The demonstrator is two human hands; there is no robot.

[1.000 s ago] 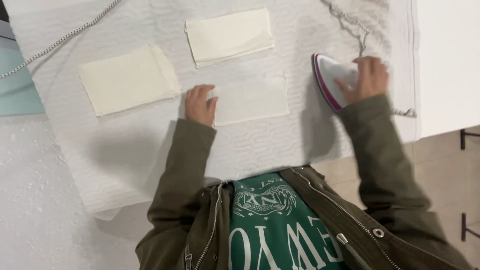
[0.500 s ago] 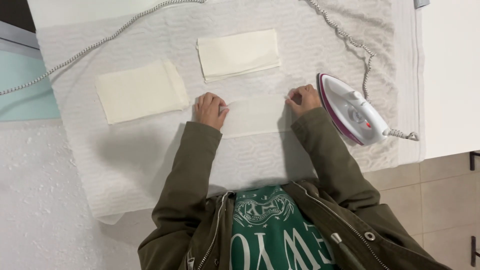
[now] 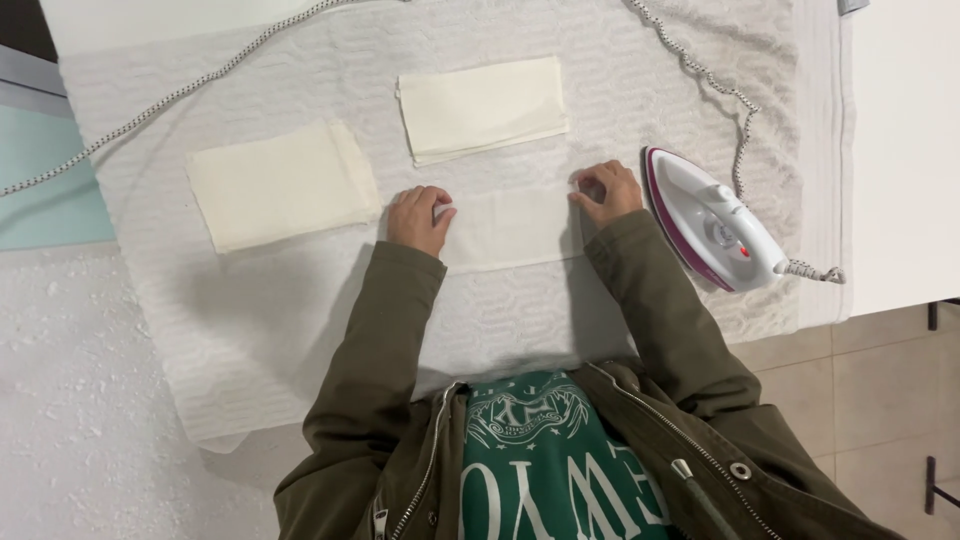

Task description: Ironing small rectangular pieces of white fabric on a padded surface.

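A small white rectangular cloth piece [image 3: 510, 228] lies flat on a white textured towel [image 3: 300, 310]. My left hand [image 3: 418, 218] pinches its left edge. The cloth's right edge is pinched by my right hand [image 3: 605, 190]. A white iron with a magenta trim [image 3: 710, 220] rests on the towel just right of my right hand, with nobody touching it.
Two cream folded cloth pieces lie on the towel, one [image 3: 275, 185] at the left and one [image 3: 482, 107] farther back. The iron's braided cord [image 3: 715, 85] loops across the towel's top right. Another cord [image 3: 170, 95] runs along the upper left. Tiled floor [image 3: 880, 390] shows at lower right.
My right hand let go of the iron, left it on the towel, and moved left to grip the right edge of the white cloth. My left hand stayed on the left edge.
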